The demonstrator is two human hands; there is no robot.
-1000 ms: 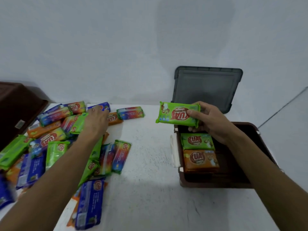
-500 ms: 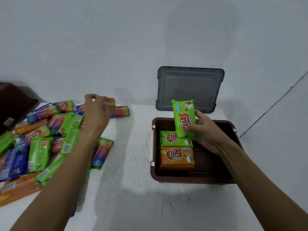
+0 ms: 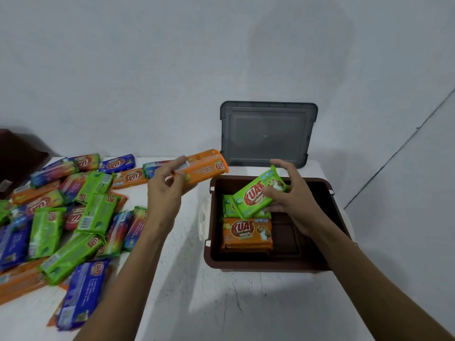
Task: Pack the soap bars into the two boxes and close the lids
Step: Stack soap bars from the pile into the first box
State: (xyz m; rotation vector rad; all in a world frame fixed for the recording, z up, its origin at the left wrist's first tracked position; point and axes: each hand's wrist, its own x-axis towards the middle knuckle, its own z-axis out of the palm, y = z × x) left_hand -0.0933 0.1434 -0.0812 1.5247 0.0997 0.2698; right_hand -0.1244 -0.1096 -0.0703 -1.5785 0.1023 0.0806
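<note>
A brown box (image 3: pixel 266 265) stands open on the white table, its grey lid (image 3: pixel 267 132) leaning against the wall behind. Inside on the left lie an orange soap bar (image 3: pixel 247 232) and a green bar (image 3: pixel 227 207) behind it. My right hand (image 3: pixel 293 198) holds a tilted green soap bar (image 3: pixel 256 195) low over the green one in the box. My left hand (image 3: pixel 167 190) holds an orange soap bar (image 3: pixel 204 166) in the air just left of the box's far corner. A pile of soap bars (image 3: pixel 73 212) in green, blue, orange and rainbow wrappers covers the table's left side.
A dark brown object (image 3: pixel 17 153) sits at the far left against the wall. The right half of the box floor (image 3: pixel 288 237) is bare. The table's right edge (image 3: pixel 344 217) runs close beside the box. White tabletop (image 3: pixel 221 303) lies in front of the box.
My left hand has lifted an orange bar from the pile and carried it right towards the box. My right hand has lowered and tilted its green bar over the bars in the box.
</note>
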